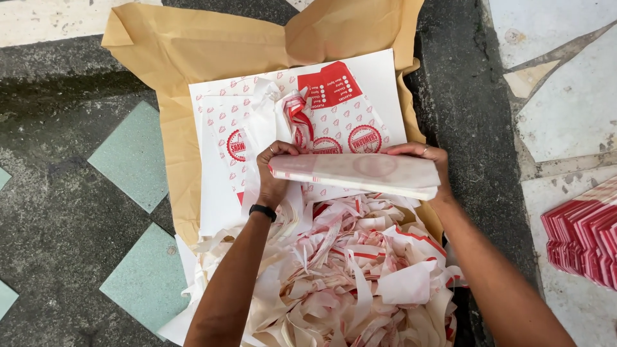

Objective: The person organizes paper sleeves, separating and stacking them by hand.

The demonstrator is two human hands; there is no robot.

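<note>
1. Fingers of the left hand point(275, 175) curl around the left end of a folded stack of paper sheets point(357, 173), thumb over the top edge — a dark band point(263, 212) sits on that wrist.
2. Fingers of the right hand point(425, 159) lie pressed together over the stack's right end, pinching it from behind; a ring shows on one finger.
3. Both hands hold the stack level, above the floor, between the printed sheets and the scrap heap.
4. Under and beyond the stack lie flat white printed sheets point(376, 87) with red round marks and small red patterns, resting on crumpled brown wrapping paper point(193, 45).
5. Nearer the person, a heap of red-and-white paper trimmings point(347, 270) spreads out, touching both forearms.
6. At the right edge lies a fanned pile of red-edged cut pieces point(581, 238), well apart from the hands.
7. Underneath is a rough dark floor point(58, 212) set with pale green and white tile pieces.
</note>
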